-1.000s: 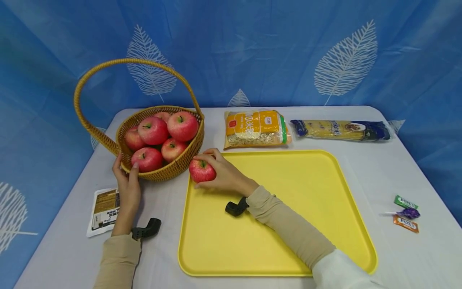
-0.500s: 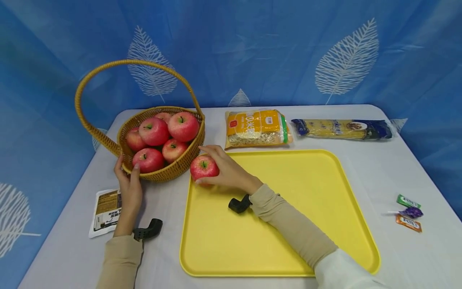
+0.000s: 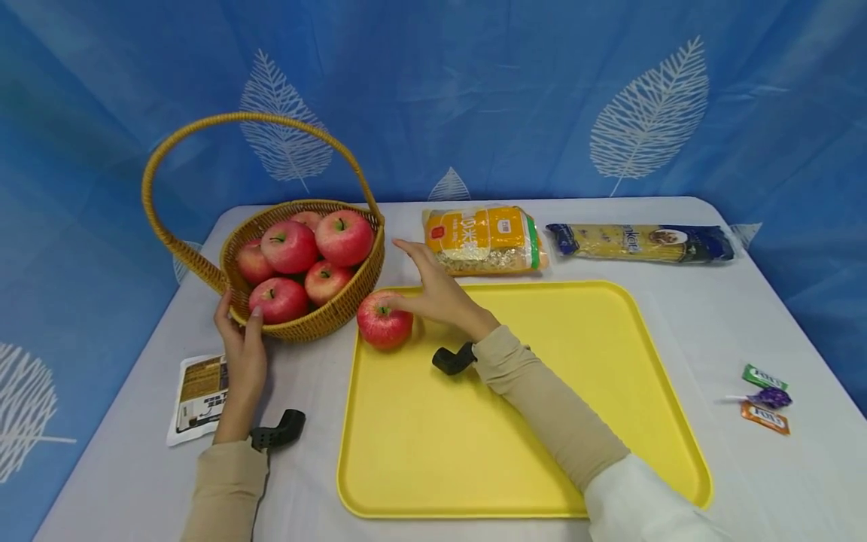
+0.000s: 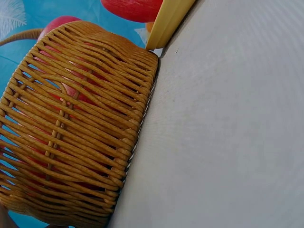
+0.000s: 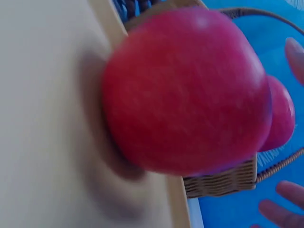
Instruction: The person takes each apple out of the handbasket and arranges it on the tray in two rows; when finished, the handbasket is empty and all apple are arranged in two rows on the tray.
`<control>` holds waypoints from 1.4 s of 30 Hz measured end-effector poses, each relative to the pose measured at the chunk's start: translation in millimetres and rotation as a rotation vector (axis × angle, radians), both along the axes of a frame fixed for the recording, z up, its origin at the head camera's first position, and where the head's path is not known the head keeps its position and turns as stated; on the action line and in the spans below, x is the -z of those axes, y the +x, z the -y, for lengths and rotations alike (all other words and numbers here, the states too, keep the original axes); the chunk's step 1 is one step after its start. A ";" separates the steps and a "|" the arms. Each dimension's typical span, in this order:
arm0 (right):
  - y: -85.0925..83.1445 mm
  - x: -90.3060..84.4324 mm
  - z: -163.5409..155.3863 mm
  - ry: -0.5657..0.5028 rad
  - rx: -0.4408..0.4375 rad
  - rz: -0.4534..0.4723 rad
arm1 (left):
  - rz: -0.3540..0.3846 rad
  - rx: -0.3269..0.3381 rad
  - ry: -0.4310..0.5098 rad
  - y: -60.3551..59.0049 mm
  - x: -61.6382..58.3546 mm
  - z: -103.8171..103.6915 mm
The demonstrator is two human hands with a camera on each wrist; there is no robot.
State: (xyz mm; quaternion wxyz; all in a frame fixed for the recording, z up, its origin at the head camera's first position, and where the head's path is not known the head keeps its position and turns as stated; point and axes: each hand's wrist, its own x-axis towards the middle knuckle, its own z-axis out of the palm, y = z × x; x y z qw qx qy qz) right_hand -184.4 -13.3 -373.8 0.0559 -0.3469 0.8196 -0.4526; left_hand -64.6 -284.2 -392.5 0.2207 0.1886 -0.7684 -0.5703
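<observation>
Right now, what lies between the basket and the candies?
In the head view: the yellow tray, a red apple at its far-left corner, the right hand and sleeve over the tray, then bare white tabletop before the candies.

Head view: illumination is soft and moderately bright; detail is clear across the tablecloth (image 3: 298, 482). The apple (image 3: 384, 331) at centre left casts a soft-edged shadow to its right on the yellow tray (image 3: 528, 452). Small reflections mark the long packet (image 3: 640, 243) at upper right. Folds shade the blue backdrop (image 3: 474, 90) unevenly.

Left wrist view: the weave of the basket (image 4: 71, 133) is crisp; the tablecloth at right renders flat grey.

Right wrist view: the apple is soft, its shadow diffuse; the tray at left is blurred and washed out to cream.
</observation>
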 end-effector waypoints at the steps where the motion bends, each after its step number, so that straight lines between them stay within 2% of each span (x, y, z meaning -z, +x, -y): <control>1: -3.5 -0.8 1.1 -0.011 0.002 0.006 | -0.006 0.002 -0.002 -0.7 1.2 0.7; 9: -28.6 -6.8 12.5 -0.096 -0.012 0.024 | -0.008 -0.005 -0.027 -1.0 1.2 0.4; 15: -38.5 -11.2 22.6 -0.089 -0.042 0.049 | 0.007 -0.009 -0.027 -1.0 1.2 -0.9; 20: -46.0 -14.7 33.9 -0.044 -0.045 0.011 | 0.006 -0.009 -0.027 -1.0 3.1 -1.0; 27: -43.2 -28.0 45.8 0.020 -0.005 0.018 | 0.003 0.000 -0.037 -1.1 3.2 0.2; 35: -43.5 -45.3 59.8 0.069 -0.055 0.007 | -0.006 -0.001 -0.044 -0.2 2.1 -0.4; 42: -49.3 -52.9 69.7 0.167 -0.081 0.033 | -0.003 -0.006 -0.039 -0.7 3.3 0.8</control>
